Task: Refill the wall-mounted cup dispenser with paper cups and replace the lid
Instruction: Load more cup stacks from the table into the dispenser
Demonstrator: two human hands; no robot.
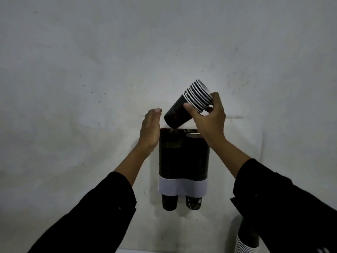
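Observation:
A dark two-tube cup dispenser (182,157) with a white band low on it hangs on the wall, a black cup poking out under each tube. My right hand (209,117) grips a tilted stack of black paper cups (182,110) with white rims, its base just above the dispenser's open left tube. My left hand (150,130) is flat and open against the dispenser's upper left side. White cup rims show in the top of the right tube. No lid is visible.
Another stack of black cups with white rims (246,241) stands at the bottom right, partly hidden by my right sleeve. A plain grey-white wall (91,70) fills the background.

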